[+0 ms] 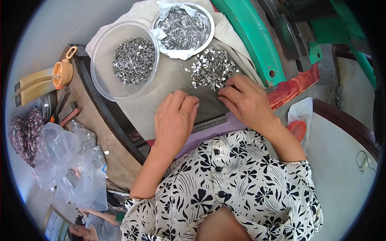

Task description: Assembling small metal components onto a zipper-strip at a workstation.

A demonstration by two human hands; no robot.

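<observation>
A loose pile of small shiny metal pieces (pixel 213 69) lies on the grey-brown cloth (pixel 169 76) in front of me. At the near right edge of that pile, my right hand (pixel 251 102) has its thumb and fingertips pressed together; whatever they pinch is too small to name. My left hand (pixel 176 118) rests left of it with curled fingers and thumb closed together, their contents hidden. Between and just below the hands lies a narrow dark strip (pixel 210 123) with a row of small metallic pieces along it, beside purple checked cloth (pixel 201 138).
A clear round tub (pixel 98 76) of small metal pieces stands at the far left. Behind the pile, a lined metal bowl (pixel 210 36) holds thin silvery pieces. Green machinery (pixel 257 44) borders the right. Plastic bags (pixel 76 160) and an orange-capped container (pixel 63 74) sit left; another person (pixel 98 227) is at lower left.
</observation>
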